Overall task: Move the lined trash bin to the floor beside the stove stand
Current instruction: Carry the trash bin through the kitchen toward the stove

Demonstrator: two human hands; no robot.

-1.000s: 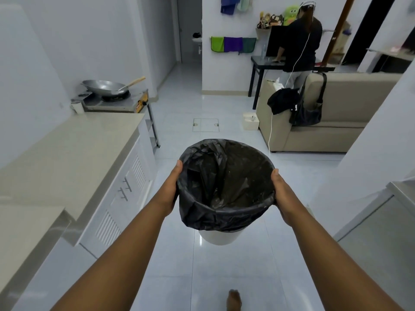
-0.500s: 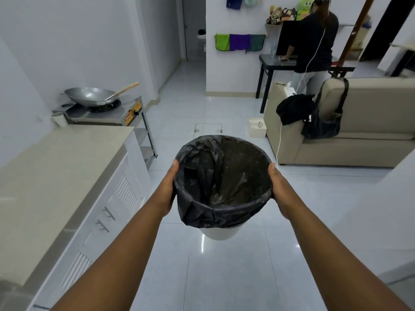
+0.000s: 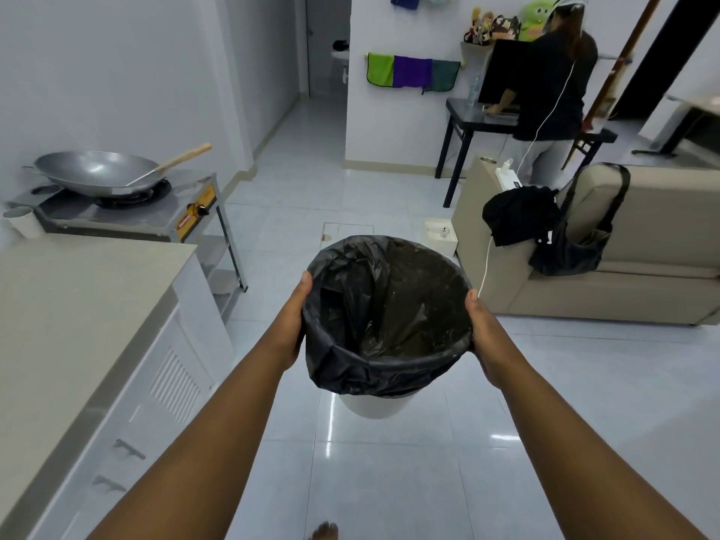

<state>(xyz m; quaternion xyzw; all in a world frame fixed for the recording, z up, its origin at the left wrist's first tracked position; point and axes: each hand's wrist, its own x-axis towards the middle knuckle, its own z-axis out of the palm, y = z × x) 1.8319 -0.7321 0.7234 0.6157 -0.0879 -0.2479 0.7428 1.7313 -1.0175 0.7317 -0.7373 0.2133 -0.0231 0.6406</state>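
You hold the trash bin [image 3: 372, 403] up off the floor [image 3: 389, 461] in front of you, with one hand on each side of its rim. Your left hand [image 3: 290, 325] is pressed flat against the left side of the rim, thumb tip up at the edge of the black liner [image 3: 385, 305]; your right hand [image 3: 487, 341] is pressed against the right side in the same way. Both hands are wrapped onto the bin between them, though the fingers behind and under the rim are hidden. The bin is upright, its white base showing below the liner's folded-over edge, and it hangs in mid-air over the glossy pale tiles, near the middle of the room.

The stove stand [image 3: 218, 235] is at the far left, past the end of the beige counter [image 3: 78, 305] with its white louvred cabinet fronts. On it sits a gas burner with a wok [image 3: 93, 171], a wooden-handled spatula [image 3: 171, 163] resting in the wok. The bin is well apart from the stand, to its right and nearer to you.

At the far right is a beige sofa [image 3: 643, 267] with a black bag [image 3: 572, 243] draped over its arm. Behind it a person [image 3: 553, 91] in black stands at a dark table [image 3: 463, 126]. A bare toe [image 3: 323, 532] shows at the near edge.
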